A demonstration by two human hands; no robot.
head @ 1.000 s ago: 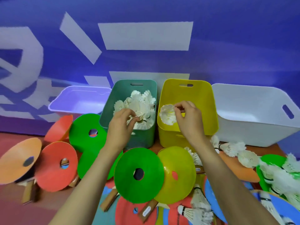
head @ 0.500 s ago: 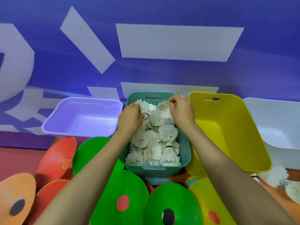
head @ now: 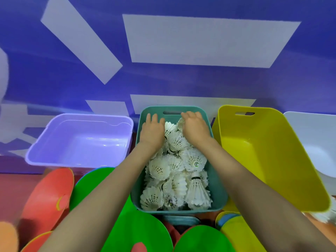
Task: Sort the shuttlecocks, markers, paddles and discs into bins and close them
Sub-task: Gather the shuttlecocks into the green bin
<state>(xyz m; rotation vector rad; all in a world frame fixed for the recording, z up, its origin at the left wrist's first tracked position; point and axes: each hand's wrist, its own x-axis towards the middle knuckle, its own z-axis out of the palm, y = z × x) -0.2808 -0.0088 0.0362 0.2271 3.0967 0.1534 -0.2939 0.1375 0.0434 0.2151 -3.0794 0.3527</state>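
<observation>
Both hands lie palm-down at the far end of the teal bin, on the shuttlecocks heaped inside. The left hand has straight, close-set fingers. The right hand bends its fingers over the pile; whether it pinches one, I cannot tell. The heap lies directly beneath both palms.

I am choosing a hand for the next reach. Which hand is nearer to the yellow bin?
Right. The right hand rests in the teal bin on the side next to the yellow bin; the left hand rests on its opposite side, farther away.
</observation>
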